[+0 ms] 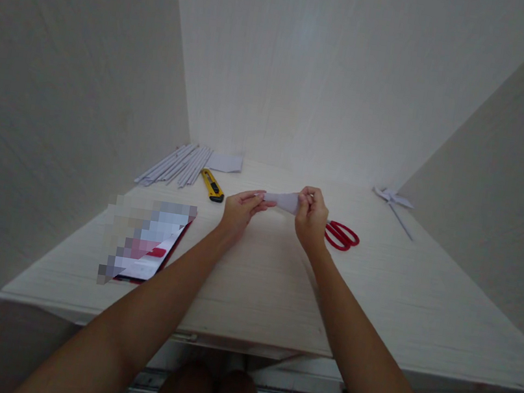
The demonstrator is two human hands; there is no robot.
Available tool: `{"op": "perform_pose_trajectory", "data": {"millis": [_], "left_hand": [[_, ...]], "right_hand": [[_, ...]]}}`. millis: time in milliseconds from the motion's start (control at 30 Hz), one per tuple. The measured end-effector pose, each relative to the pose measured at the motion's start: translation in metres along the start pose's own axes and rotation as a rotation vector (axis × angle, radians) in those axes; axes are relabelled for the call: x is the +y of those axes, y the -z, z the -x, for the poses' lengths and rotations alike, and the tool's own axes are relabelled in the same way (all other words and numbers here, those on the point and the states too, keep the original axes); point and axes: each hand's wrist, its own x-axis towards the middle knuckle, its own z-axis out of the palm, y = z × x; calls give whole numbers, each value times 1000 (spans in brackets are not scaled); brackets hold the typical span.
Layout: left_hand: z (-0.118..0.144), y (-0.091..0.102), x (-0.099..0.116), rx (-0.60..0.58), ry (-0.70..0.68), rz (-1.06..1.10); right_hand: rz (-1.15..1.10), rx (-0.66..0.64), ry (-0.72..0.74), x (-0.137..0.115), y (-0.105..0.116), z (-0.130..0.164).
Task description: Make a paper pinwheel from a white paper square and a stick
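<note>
Now your left hand and right hand pinch opposite ends of the rolled paper, its long axis running nine to three o'clock between your fingertips.

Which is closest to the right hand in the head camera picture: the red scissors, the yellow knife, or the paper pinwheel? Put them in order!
From the right hand:
1. Red scissors, right beside it, on its right.
2. Yellow knife, to the left, past the left hand.
3. Paper pinwheel, farthest, off to the right by the wall, though not by much more than the knife.

Single head-worn view from above the bench's near edge, facing forward and down, close over it.
</note>
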Motion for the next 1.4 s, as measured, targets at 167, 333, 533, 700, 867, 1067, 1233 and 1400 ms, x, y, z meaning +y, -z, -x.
{"op": "perform_pose_trajectory", "data": {"millis": [167,333,533,700,867,1067,1233,1400], "left_hand": [[-2,2,1,23,2,93],[-4,4,0,26,20,125],[-3,3,1,-25,35,124],[-2,2,3,0,58,103],[-3,3,3,-30,35,99],[-4,3,1,15,-41,34],[-8,4,-1,123,-137,42],[-7,3,0,89,-32,84]], "right_hand": [[-20,-21,7,-4,-1,2],[-34,-16,-4,-2,-2,2],[-64,-10,-27,0,-2,1],[-121,-16,-79,5,-4,0],[-157,-10,-127,11,-6,0],[-218,-27,-200,16,-11,1],[-189,-75,-211,15,-15,4],[-147,-52,-153,6,-14,6]]}}
